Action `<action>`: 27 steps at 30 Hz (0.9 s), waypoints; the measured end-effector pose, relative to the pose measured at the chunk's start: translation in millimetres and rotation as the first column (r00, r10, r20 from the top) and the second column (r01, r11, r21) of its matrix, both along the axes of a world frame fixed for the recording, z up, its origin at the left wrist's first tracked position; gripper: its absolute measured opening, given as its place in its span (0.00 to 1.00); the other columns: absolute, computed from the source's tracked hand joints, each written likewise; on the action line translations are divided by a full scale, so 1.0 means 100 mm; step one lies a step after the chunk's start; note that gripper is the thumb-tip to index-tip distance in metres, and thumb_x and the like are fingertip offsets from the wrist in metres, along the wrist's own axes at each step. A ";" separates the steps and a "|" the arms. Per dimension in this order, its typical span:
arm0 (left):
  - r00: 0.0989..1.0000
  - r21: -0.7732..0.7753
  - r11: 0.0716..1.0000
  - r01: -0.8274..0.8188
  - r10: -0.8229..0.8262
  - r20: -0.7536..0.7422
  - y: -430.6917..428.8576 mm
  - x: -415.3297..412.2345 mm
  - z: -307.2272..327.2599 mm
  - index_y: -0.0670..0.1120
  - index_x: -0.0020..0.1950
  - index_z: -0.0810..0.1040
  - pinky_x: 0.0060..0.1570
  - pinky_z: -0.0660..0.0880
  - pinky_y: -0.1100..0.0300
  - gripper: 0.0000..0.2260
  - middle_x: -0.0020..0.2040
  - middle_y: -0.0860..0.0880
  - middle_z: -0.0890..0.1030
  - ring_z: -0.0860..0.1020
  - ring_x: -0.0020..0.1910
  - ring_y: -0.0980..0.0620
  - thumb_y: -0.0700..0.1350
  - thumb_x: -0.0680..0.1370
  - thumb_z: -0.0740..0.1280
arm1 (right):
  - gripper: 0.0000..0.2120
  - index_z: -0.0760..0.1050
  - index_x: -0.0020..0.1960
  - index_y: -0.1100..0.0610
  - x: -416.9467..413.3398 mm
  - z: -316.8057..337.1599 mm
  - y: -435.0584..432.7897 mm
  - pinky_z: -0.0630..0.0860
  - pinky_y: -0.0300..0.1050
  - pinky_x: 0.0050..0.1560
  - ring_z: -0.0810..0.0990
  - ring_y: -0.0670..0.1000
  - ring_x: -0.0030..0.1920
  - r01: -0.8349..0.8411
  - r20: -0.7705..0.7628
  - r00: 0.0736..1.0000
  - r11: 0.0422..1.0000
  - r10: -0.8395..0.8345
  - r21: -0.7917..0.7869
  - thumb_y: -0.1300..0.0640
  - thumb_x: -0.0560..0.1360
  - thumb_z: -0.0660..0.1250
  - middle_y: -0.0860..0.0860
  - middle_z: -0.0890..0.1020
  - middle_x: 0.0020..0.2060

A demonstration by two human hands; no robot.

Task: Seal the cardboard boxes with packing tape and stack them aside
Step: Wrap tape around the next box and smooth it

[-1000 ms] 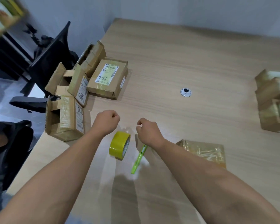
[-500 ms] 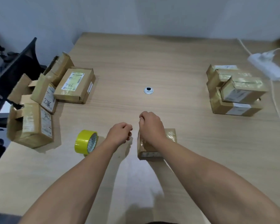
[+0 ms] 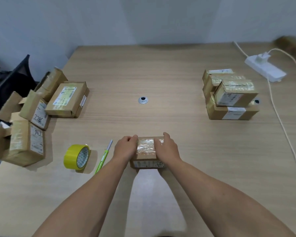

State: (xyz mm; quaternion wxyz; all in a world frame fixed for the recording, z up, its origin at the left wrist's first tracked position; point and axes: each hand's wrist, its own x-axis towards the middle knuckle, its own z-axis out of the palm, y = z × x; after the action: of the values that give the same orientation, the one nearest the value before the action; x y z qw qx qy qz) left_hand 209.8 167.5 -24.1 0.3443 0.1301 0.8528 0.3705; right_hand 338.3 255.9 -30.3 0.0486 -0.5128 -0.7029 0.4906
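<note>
Since half a second ago the left hand (image 3: 125, 148) has come onto the small cardboard box (image 3: 144, 159), opposite the right hand (image 3: 167, 147). Both hands' fingers (image 3: 133, 138) curl over its side edges, gripping it on the wood-grain tabletop (image 3: 178, 117). Glossy, wrinkled clear tape bands its top. A yellow tape roll (image 3: 72, 157) stands near on the left.

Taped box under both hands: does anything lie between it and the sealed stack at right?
Nothing visible does. Bare table separates the box from the stack. The tape roll and cutter lie left of it; the white cable runs right of the stack.
</note>
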 end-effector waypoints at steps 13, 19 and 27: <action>0.996 -0.030 0.999 0.018 -0.020 -0.087 -0.07 0.37 -0.17 0.49 0.82 0.54 0.71 0.64 0.52 0.39 0.79 0.46 0.64 0.63 0.77 0.44 0.61 0.78 0.67 | 0.43 0.44 0.81 0.42 0.04 -0.26 -0.17 0.68 0.57 0.70 0.66 0.55 0.75 0.163 -0.096 0.979 0.974 -0.179 -0.160 0.37 0.76 0.67 0.50 0.63 0.79; 0.997 0.018 1.000 -0.008 0.009 -0.083 -0.07 0.38 -0.20 0.50 0.82 0.54 0.71 0.62 0.55 0.34 0.79 0.47 0.64 0.63 0.77 0.45 0.58 0.81 0.64 | 0.37 0.48 0.80 0.43 0.07 -0.29 -0.16 0.67 0.58 0.71 0.67 0.56 0.74 0.147 -0.101 0.981 0.976 -0.164 -0.161 0.40 0.79 0.64 0.52 0.65 0.78; 0.986 0.146 0.978 -0.147 0.134 0.098 -0.08 0.28 -0.28 0.55 0.81 0.59 0.71 0.64 0.54 0.25 0.78 0.50 0.66 0.66 0.75 0.49 0.50 0.84 0.61 | 0.27 0.49 0.79 0.38 0.06 -0.29 -0.16 0.71 0.59 0.67 0.74 0.57 0.67 0.149 -0.093 0.982 0.975 -0.166 -0.167 0.44 0.83 0.56 0.53 0.71 0.74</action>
State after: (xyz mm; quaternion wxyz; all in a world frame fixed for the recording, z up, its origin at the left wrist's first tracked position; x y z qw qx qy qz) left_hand 237.7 159.1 -52.2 0.3433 0.0789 0.8131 0.4635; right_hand 344.4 239.4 -59.3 0.0834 -0.5424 -0.6150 0.5663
